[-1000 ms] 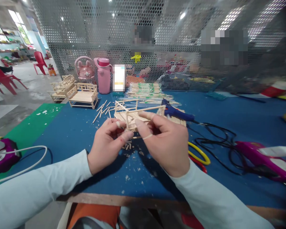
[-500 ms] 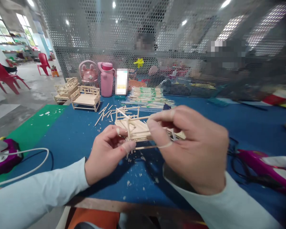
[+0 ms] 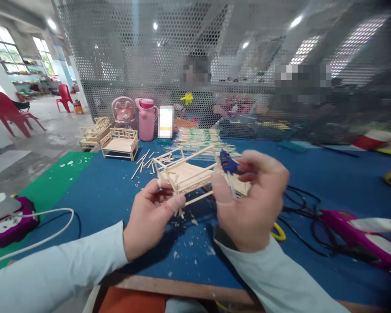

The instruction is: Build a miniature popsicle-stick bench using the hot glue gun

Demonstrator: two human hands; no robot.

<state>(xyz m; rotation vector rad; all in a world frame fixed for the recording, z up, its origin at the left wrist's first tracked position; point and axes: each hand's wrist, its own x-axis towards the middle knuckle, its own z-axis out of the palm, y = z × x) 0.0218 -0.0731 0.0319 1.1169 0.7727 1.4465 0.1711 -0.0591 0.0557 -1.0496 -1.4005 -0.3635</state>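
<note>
My left hand (image 3: 154,219) is closed on the near left corner of a miniature wooden bench (image 3: 189,176), made of thin sticks with a slatted seat. The bench is held tilted above the table, one long rail along its top. At its right end is my right hand (image 3: 252,200), thumb and forefinger apart with nothing seen between them. The thumb overlaps that end; whether it touches is unclear. Behind this hand shows a blue glue gun (image 3: 227,163) with a pale glue stick (image 3: 231,184), partly hidden by the fingers.
Loose sticks (image 3: 145,161) lie behind the bench, near a finished bench (image 3: 120,143). Bagged sticks (image 3: 197,138), a pink bottle (image 3: 146,119) and a phone (image 3: 166,121) stand before a perforated metal screen (image 3: 111,56). Purple power strips (image 3: 358,234) with cables flank the table.
My right hand has drawn back from the top rail, its thumb and forefinger parting. The bench has tilted, its right end higher. More of the glue gun shows.
</note>
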